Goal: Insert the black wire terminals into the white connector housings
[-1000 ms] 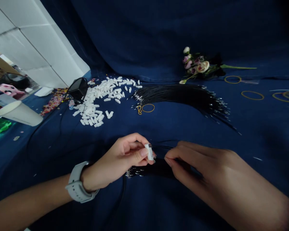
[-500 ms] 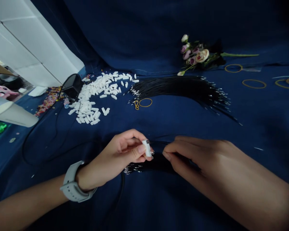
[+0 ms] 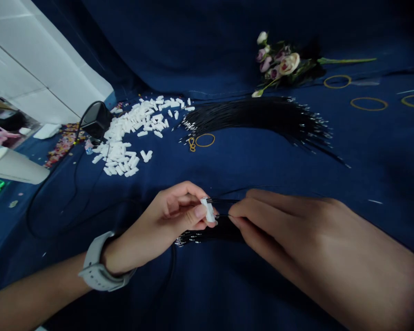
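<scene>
Between thumb and fingers, my left hand pinches a small white plastic connector housing. Thin black wires run out of its right side toward my right hand. My right hand's thumb and forefinger pinch a black wire, whose end reaches the housing's lower right edge; whether it sits inside I cannot tell. Below the hands lies a bundle of black wires with shiny metal tips at its left end, partly hidden by my right hand.
White connector housings lie piled at the left, beside a black box-shaped object and a paper cup. Another black wire bundle lies behind my hands. Rubber bands and artificial flowers are farther back.
My right hand has come slightly left, bringing the wire's end up to the housing. The view has shifted a little. My left hand keeps its pinch.
</scene>
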Action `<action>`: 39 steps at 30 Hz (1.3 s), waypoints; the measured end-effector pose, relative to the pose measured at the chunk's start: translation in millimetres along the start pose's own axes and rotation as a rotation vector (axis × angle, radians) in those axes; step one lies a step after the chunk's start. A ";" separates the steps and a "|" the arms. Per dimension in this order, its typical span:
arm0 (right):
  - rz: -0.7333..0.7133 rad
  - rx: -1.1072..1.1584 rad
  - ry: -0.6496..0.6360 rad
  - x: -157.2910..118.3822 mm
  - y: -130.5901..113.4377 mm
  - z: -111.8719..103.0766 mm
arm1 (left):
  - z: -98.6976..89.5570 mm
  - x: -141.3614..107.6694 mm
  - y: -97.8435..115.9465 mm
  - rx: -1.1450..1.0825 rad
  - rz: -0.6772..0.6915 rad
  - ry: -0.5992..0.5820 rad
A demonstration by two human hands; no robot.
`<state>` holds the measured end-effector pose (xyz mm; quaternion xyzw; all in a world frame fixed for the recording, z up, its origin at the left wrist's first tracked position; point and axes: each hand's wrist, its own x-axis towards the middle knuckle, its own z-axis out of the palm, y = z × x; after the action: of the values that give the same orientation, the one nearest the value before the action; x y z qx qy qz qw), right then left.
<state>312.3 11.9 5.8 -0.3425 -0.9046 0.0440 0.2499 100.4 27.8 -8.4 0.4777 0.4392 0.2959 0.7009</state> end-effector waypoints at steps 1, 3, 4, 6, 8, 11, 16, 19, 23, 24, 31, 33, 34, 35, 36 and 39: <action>-0.011 -0.027 0.014 -0.3 -1.5 0.3 | 0.3 0.2 -0.2 -0.001 -0.001 0.007; -0.046 -0.078 0.042 -1.2 -3.3 0.8 | 0.7 0.3 0.0 -0.007 0.000 0.023; -0.059 -0.099 0.048 -1.6 -3.6 0.9 | 0.9 0.2 0.3 -0.008 0.001 0.028; -0.081 -0.113 0.041 -1.6 -3.4 0.7 | 1.0 -0.4 0.9 -0.006 0.003 0.032; -0.074 -0.111 0.016 -0.6 -2.5 0.3 | 1.1 -1.3 1.4 0.000 0.003 0.030; -0.061 -0.076 -0.005 1.6 -1.3 -0.4 | 1.4 -2.1 1.7 0.010 -0.009 0.025; -0.063 -0.070 0.015 1.0 0.3 -2.0 | 2.2 -1.0 3.1 0.016 -0.003 0.024; -0.051 -0.078 0.004 -2.1 -0.1 -2.5 | 2.9 -0.4 4.8 0.021 -0.022 0.034; -0.056 -0.083 -0.024 -3.3 -0.5 -1.9 | 2.6 -0.4 4.6 0.018 -0.033 0.031; -0.060 -0.080 -0.024 -3.1 -0.3 -1.7 | 2.2 -0.4 4.0 0.012 -0.029 0.026; -0.038 -0.045 -0.029 -0.6 0.3 -1.1 | 0.7 0.4 2.6 -0.002 -0.031 0.028; -0.030 -0.041 -0.034 -0.7 0.3 -1.0 | 1.5 0.5 3.2 0.012 -0.030 0.031; -0.032 -0.040 -0.041 -0.7 0.4 -1.1 | 1.8 0.4 3.6 0.017 -0.030 0.033; -0.034 -0.044 -0.040 -0.8 0.5 -1.3 | 2.1 0.3 4.0 0.019 -0.027 0.032; -0.039 -0.047 -0.042 -1.0 0.7 -1.6 | 2.4 0.1 4.4 0.021 -0.026 0.031; -0.057 -0.039 -0.042 -2.0 1.5 -2.4 | 2.5 -0.5 5.0 0.022 -0.033 0.036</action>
<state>315.6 11.5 6.7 -0.3202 -0.9198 0.0263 0.2254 102.5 28.1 -3.1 0.4726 0.4627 0.2883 0.6924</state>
